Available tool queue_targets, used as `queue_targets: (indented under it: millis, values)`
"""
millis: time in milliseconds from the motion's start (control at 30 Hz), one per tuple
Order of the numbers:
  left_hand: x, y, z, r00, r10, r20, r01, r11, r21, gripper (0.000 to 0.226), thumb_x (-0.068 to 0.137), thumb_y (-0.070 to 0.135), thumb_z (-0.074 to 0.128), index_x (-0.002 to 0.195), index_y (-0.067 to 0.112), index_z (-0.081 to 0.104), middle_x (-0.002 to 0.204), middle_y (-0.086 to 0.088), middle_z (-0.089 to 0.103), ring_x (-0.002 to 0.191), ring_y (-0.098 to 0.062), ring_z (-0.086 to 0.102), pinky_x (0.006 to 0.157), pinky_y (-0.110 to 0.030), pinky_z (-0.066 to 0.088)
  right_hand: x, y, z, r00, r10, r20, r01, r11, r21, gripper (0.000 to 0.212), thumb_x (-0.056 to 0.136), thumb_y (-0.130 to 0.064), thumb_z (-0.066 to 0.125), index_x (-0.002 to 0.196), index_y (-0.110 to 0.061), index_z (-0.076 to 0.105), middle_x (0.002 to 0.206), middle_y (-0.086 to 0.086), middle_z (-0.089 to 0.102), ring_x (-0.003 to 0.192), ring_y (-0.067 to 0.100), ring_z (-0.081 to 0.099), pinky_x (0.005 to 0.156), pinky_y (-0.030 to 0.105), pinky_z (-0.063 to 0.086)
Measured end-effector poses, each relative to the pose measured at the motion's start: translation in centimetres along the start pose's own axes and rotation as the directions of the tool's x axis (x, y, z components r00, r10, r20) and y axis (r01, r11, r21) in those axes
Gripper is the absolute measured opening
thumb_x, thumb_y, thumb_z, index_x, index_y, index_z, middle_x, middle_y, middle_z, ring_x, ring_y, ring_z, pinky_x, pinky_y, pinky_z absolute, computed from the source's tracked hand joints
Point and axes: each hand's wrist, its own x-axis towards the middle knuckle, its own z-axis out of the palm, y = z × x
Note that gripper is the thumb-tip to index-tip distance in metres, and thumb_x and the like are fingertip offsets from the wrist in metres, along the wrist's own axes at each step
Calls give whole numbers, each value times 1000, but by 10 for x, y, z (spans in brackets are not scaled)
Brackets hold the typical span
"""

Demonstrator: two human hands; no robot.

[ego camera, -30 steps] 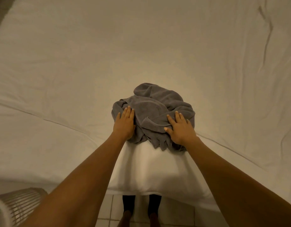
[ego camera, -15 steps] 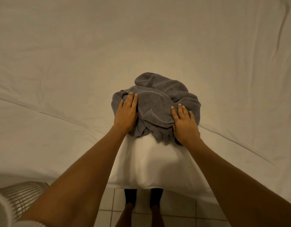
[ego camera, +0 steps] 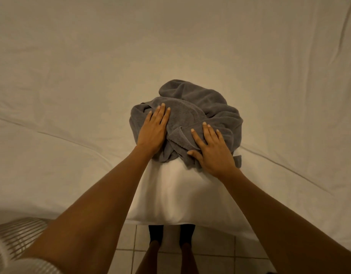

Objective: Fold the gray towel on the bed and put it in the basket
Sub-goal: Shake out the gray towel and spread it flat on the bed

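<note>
At the near edge of the bed, seen from the head camera, left to right:

Basket: a pale slatted basket [ego camera: 16, 236] sits at the bottom left corner on the floor, beside the bed and partly hidden behind the left forearm. Its rim is blurred. It holds nothing that can be seen.

Bed: a white sheet [ego camera: 71, 95] covers the bed, with long creases running across it on both sides and a deeper fold at the top right.

Left hand: the left hand [ego camera: 153, 131] lies flat, palm down, on the left side of the towel. Its fingers [ego camera: 160, 113] are straight and close together, pointing away from the person. It presses on the cloth and grips nothing.

Gray towel: the gray towel [ego camera: 200, 101] lies in a crumpled heap on the sheet, close to the bed's near edge and directly ahead of the person. It is bunched, with loose folds and a rolled hem showing between the two hands. It is on the bed, well apart from the basket.

Right hand: the right hand [ego camera: 214, 153] rests palm down on the lower right part of the towel. Its fingers are spread a little and the thumb reaches toward the left. It is flat on the cloth, not closed around it.

Floor: pale tiles [ego camera: 210, 244] show below the bed's edge, with the person's legs [ego camera: 170, 250] standing on them.
</note>
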Motion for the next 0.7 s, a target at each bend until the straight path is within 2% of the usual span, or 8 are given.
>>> queue_targets:
  millis: [67, 133, 233, 300, 367, 467, 567, 700]
  values:
    - [5, 0, -4, 1000, 5, -5, -5, 1000, 1, 73, 99, 46, 34, 152, 11, -1, 160, -14, -2, 149, -26, 0, 120, -41, -1, 4, -1, -1, 1000, 16, -14, -16, 999, -34, 78, 89, -63, 0, 146, -18, 29, 151, 26, 25, 138, 40, 28, 112, 52, 20]
    - [12, -4, -7, 1000, 14, 1, -14, 1000, 17, 76, 98, 49, 35, 152, 12, -2, 160, -15, -2, 149, -27, 0, 120, -44, 0, 7, 0, 1, 1000, 24, -9, -24, 997, -76, 78, 89, -63, 2, 146, -17, 29, 150, 25, 27, 137, 39, 30, 111, 53, 21]
    - [18, -10, -9, 997, 53, 49, -55, 998, 40, 72, 99, 47, 31, 152, 13, -5, 161, -13, -4, 149, -26, -2, 120, -43, 1, 7, 2, 5, 999, 43, 2, -42, 993, -110, 81, 86, -67, 18, 149, -17, 16, 155, 20, 16, 143, 35, 19, 114, 53, 13]
    - [21, -11, -10, 992, 40, 122, -36, 999, -31, 74, 99, 45, 32, 151, 12, -8, 160, -13, -6, 149, -25, -4, 121, -41, 1, 6, 3, 6, 999, 55, 4, -54, 992, -110, 84, 87, -64, 32, 150, -14, 6, 158, 16, 5, 145, 31, 8, 115, 52, 4]
    - [24, -8, -9, 981, 6, 191, 16, 993, -114, 79, 98, 45, 36, 151, 9, -11, 160, -13, -8, 149, -25, -4, 121, -41, 2, 10, 4, 6, 998, 63, -3, -63, 992, -112, 81, 92, -53, 41, 150, -13, 2, 158, 14, -1, 146, 29, 2, 115, 52, -1]
    - [28, -4, -10, 987, -9, 160, 26, 994, -108, 82, 97, 47, 38, 151, 10, -10, 160, -15, -7, 149, -27, -3, 121, -45, 3, 15, 7, -1, 995, 74, -61, -80, 991, -105, 72, 93, -34, 53, 150, -11, 14, 157, 18, 10, 145, 33, 10, 114, 54, 1]
    - [33, -6, -17, 996, -31, 80, 38, 996, -84, 81, 96, 49, 39, 152, 14, -7, 160, -17, -5, 149, -29, -1, 120, -49, 4, 15, 18, -12, 990, 131, -49, -136, 985, -110, 69, 95, -34, 45, 151, -12, 9, 157, 17, 8, 145, 31, 4, 115, 50, -4]
    - [35, -5, -26, 994, -26, 107, 35, 997, -75, 69, 99, 43, 35, 153, 17, 1, 160, -15, -1, 149, -28, 0, 121, -48, 3, 4, 37, -23, 970, 219, -103, -229, 968, -102, 61, 96, -27, 40, 150, -13, 14, 156, 17, 15, 145, 31, 6, 116, 47, -3]
